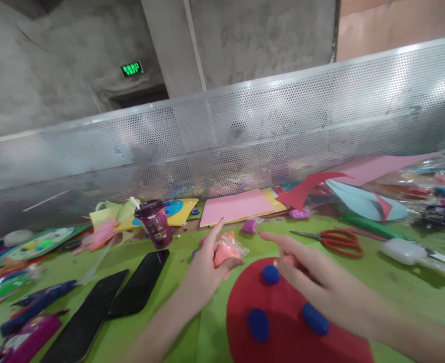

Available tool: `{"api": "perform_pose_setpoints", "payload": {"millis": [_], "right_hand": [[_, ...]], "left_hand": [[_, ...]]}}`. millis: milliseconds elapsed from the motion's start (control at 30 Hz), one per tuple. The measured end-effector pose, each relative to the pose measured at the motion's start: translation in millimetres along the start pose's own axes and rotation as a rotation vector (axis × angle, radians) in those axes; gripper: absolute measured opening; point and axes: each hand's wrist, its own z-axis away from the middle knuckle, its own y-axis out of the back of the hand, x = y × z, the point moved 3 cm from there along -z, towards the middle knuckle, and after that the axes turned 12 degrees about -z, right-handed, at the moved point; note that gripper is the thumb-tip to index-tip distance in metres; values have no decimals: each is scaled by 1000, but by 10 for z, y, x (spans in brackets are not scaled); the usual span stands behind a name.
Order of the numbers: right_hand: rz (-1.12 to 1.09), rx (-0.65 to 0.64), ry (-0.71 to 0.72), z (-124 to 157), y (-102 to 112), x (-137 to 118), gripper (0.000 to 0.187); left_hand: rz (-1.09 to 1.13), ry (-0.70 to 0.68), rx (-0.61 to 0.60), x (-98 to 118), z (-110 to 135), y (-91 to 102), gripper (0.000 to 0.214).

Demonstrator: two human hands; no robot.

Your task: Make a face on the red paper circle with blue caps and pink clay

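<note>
My left hand [207,264] is closed around a small clear bag of pink clay [226,250], held just above the green table [162,322]. My right hand [305,275] hovers beside it over a red round sheet [282,335], forefinger stretched out, thumb and fingers pinching a small pink bit of clay [288,260]. Three blue clay blobs [270,274] lie on the red sheet, one just under my right fingers.
Two dark phones [139,282] lie to the left, a purple cup [154,223] behind them, a blue glue gun [37,304] at far left. Red scissors [337,241] and a white case [401,250] lie to the right. Coloured paper sheets [237,205] lean against a perforated metal screen [245,131].
</note>
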Motion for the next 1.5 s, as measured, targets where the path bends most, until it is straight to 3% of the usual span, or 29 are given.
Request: {"api": "perform_pose_setpoints", "payload": {"millis": [267, 433, 633, 767, 833, 1000, 1133, 1233, 1367, 1500], "right_hand": [[-130, -89, -100, -59, -77, 193, 31], [-231, -31, -174, -93, -36, 206, 24], [-420, -38, -151, -54, -148, 197, 38], [-461, -100, -156, -54, -157, 225, 17], [-434, -97, -198, -58, -130, 231, 17], [-371, -32, -184, -87, -93, 265, 32], [-260, 178, -83, -118, -34, 322, 29], [-261, 301, -106, -100, 16, 317, 37], [-415, 285, -68, -51, -20, 253, 37], [-502, 206, -6, -44, -79, 245, 23]], "left_hand": [[3, -32, -134, -75, 21, -118, 81], [-89, 3, -128, -146, -4, -128, 79], [-121, 22, -110, -268, -63, -130, 75], [-259, 9, -129, -343, -72, -158, 77], [-398, 17, -115, -355, -72, -154, 77], [-683, 51, -102, -319, -64, -122, 75], [-681, 0, -124, -285, -51, -117, 77], [-671, -7, -143, -286, -43, -127, 74], [-710, 7, -122, -322, -51, -136, 71], [-638, -30, -97, -357, -61, -147, 69]]}}
